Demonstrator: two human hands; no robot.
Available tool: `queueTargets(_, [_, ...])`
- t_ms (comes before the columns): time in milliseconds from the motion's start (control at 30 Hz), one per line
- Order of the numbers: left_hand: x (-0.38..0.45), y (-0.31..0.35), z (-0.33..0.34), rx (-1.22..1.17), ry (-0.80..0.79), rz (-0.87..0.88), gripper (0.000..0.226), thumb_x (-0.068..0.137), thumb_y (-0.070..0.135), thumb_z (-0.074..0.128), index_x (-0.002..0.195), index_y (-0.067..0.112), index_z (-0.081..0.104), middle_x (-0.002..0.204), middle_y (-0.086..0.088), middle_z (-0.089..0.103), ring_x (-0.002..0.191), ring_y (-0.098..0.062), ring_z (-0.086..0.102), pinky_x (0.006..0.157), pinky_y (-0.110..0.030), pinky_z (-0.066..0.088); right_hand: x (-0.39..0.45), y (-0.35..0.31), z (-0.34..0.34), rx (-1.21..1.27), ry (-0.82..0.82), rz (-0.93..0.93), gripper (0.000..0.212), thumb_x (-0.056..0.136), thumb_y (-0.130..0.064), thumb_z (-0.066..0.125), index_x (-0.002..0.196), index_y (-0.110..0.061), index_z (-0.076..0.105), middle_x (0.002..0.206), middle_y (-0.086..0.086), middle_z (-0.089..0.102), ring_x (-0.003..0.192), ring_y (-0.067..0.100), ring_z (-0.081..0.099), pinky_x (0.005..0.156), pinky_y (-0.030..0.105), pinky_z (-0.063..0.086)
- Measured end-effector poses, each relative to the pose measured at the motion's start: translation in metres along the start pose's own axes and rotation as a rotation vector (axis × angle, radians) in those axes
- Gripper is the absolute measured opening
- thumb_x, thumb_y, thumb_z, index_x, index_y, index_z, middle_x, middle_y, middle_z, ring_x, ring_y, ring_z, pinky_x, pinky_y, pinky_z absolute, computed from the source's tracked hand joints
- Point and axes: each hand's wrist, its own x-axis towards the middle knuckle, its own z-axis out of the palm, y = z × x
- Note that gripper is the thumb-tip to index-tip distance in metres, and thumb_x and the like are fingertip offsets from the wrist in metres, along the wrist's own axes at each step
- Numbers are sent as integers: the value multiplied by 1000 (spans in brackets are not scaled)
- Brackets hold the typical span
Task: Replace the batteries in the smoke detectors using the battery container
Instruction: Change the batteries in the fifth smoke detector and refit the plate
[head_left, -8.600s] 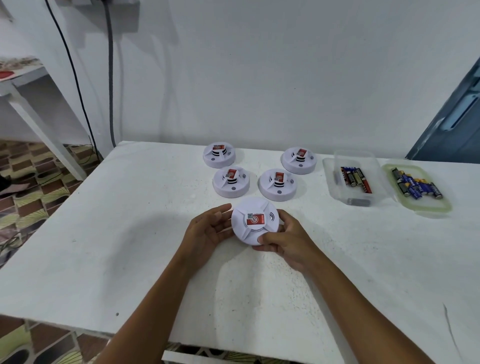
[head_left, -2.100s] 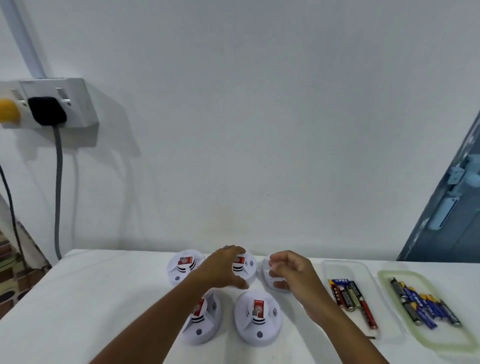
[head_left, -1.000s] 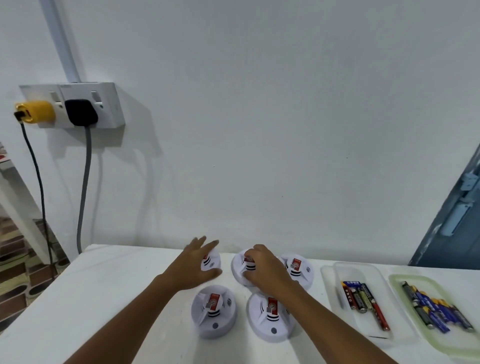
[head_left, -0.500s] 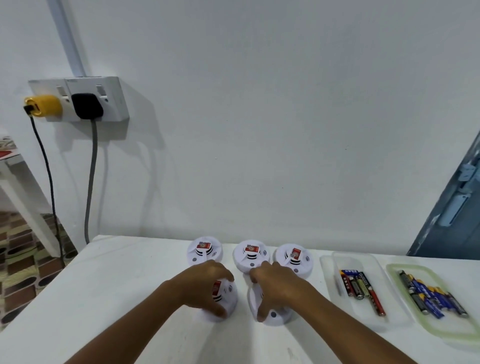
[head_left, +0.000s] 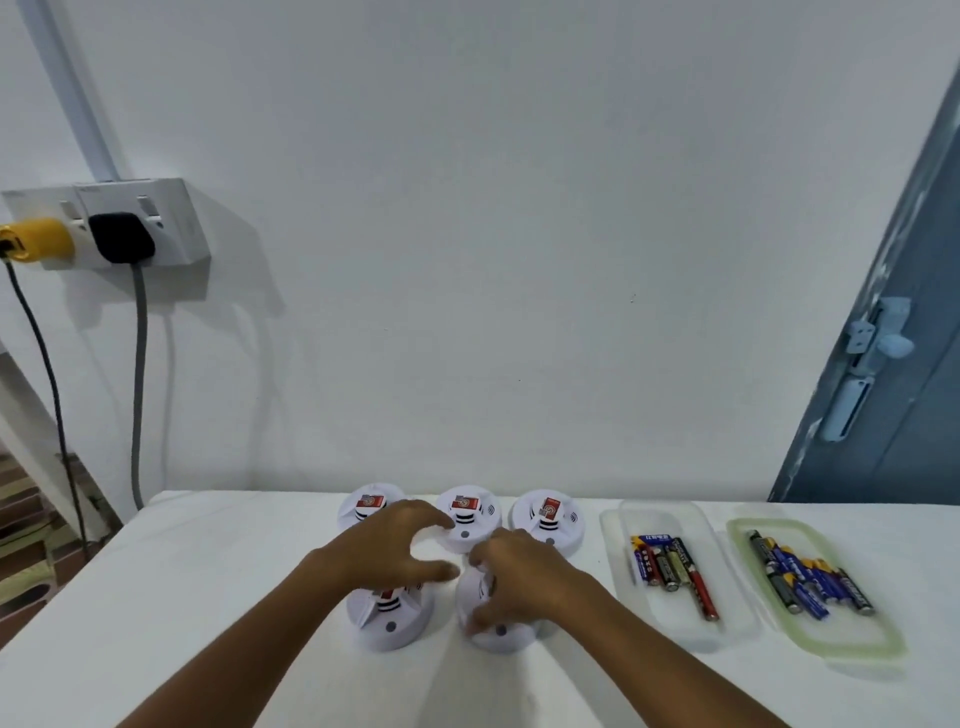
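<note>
You have five white round smoke detectors (head_left: 468, 516) face up on the desk (head_left: 208, 597): three in a back row, two nearer you. To their right a clear battery container (head_left: 675, 623) holds a few batteries (head_left: 670, 564); beside it a green-rimmed lid (head_left: 852, 644) carries more.

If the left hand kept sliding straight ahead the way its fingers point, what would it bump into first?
Most likely the middle smoke detector in the back row: the left hand has its fingers aimed forward and rightward, fingertips almost at its rim. Depth is hard to judge; it may pass just above.
</note>
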Motion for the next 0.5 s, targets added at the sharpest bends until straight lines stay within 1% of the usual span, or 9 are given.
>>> queueTargets(33, [4, 4, 2, -32, 34, 16, 55, 82, 51, 66, 131, 29, 54, 129, 19, 52, 117, 3, 45, 92, -10, 30, -1, 2, -6, 72, 31, 36, 49, 72, -42, 72, 114, -20, 61, 110, 3, 61, 98, 24, 59, 74, 32, 47])
queueTargets(100, [15, 16, 10, -80, 97, 56, 44, 86, 41, 65, 126, 24, 58, 127, 10, 59, 116, -4, 51, 92, -10, 33, -2, 10, -20, 173, 146, 108, 31, 83, -32, 60, 111, -17, 63, 106, 2, 65, 96, 24, 64, 74, 29, 48])
queueTargets(167, [32, 32, 19, -99, 137, 94, 40, 85, 34, 65, 122, 20, 61, 122, 5, 63, 112, -10, 55, 93, -18, 40, -6, 24, -35, 198, 279, 178, 22, 88, -25, 53, 106, -16, 64, 105, 3, 66, 96, 24, 63, 71, 25, 43])
queueTargets(233, [53, 48, 33, -47, 114, 109, 41, 82, 30, 65, 121, 18, 62, 120, 1, 63, 111, -15, 55, 95, -27, 43, -12, 39, -48, 234, 367, 225, 21, 89, -23, 53, 106, -18, 64, 106, 2, 66, 95, 23, 62, 71, 24, 42])
queueTargets(300, [78, 61, 50, 1, 90, 136, 37, 79, 27, 65, 115, 16, 63, 113, -3, 64, 107, -20, 56, 94, -34, 45, -20, 54, -57, 285, 422, 241, 19, 89, -26, 56, 106, -19, 64, 107, 0, 66, 92, 20, 62, 73, 26, 46])
queueTargets(333, [89, 67, 58, 29, 67, 140, 38, 79, 29, 64, 116, 18, 62, 113, -6, 63, 111, -24, 55, 95, -39, 46, -24, 58, -59, 316, 444, 243, 19, 89, -26, 58, 105, -19, 64, 106, -2, 65, 92, 19, 61, 75, 26, 47])
queueTargets(367, [99, 76, 66, 79, 24, 121, 45, 81, 33, 63, 123, 21, 57, 123, -9, 58, 122, -29, 49, 99, -43, 43, -29, 65, -61, 348, 466, 244, 18, 89, -26, 59, 105, -19, 64, 104, -4, 64, 91, 17, 61, 76, 27, 48])
queueTargets(433, [114, 86, 80, 232, -92, 40, 61, 86, 43, 58, 141, 27, 40, 149, -12, 36, 141, -35, 25, 111, -50, 31, -40, 75, -61, 402, 501, 239, 15, 87, -25, 61, 101, -21, 65, 99, -8, 63, 87, 13, 60, 77, 26, 49])
queueTargets(500, [124, 95, 90, 317, -143, -13, 64, 88, 46, 55, 146, 30, 32, 153, -13, 26, 141, -39, 20, 110, -54, 27, -50, 85, -59, 450, 519, 238, 10, 87, -25, 63, 97, -24, 64, 95, -11, 62, 84, 10, 61, 76, 25, 50])
